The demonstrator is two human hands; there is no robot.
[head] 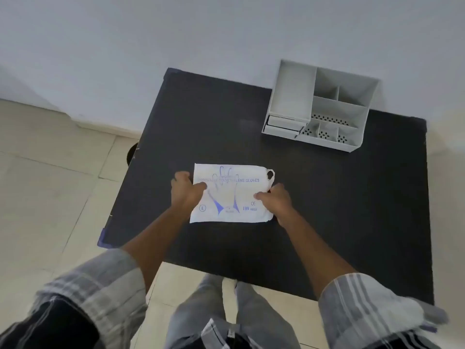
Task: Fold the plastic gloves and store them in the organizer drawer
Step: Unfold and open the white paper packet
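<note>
A white plastic packet of disposable gloves [230, 195], printed in blue with a hand outline, lies flat on the black table [327, 210] near its middle. My left hand [186, 191] grips the packet's left edge. My right hand [275, 200] grips its right edge, just below a small loop handle. A grey desk organizer [319, 104] stands at the table's far right, with open compartments on top and a small drawer [283, 124] at its lower left front; the drawer looks closed.
The table stands against a pale wall. Beige floor tiles lie to the left and below. My legs show under the table's near edge. A dark round object [132, 152] peeks out at the table's left side.
</note>
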